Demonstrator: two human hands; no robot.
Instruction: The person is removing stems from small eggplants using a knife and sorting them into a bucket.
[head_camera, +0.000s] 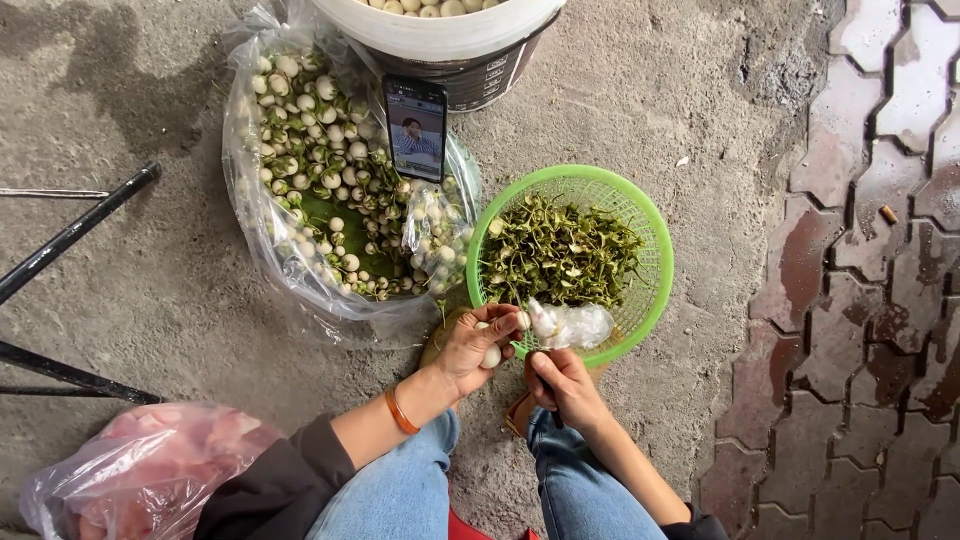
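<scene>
A small white round eggplant is sitting in the left hand, pinched between thumb and fingers just over the near rim of the green basket. Another one seems to be showing at the fingertips near the rim, though it is too small to be sure. The right hand is closing around a dark handle, seemingly a small knife, with its tip pointing toward the eggplant; the blade itself is hard to make out. A crumpled bit of clear plastic is lying across the basket rim just above both hands.

Judging from this, the step in hand is trimming the green stem cap off the eggplant, with the cut caps falling into the basket, which is already holding a heap of green stems. The next move would call for turning the fruit against the blade while keeping the thumb clear of the edge.

To the left, an open clear bag is lying on the concrete floor, holding many untrimmed eggplants. A phone is propped against a white bucket filled with pale round ones. A pinkish plastic bag is resting beside the left knee, and dark metal bars are crossing the left edge.
</scene>
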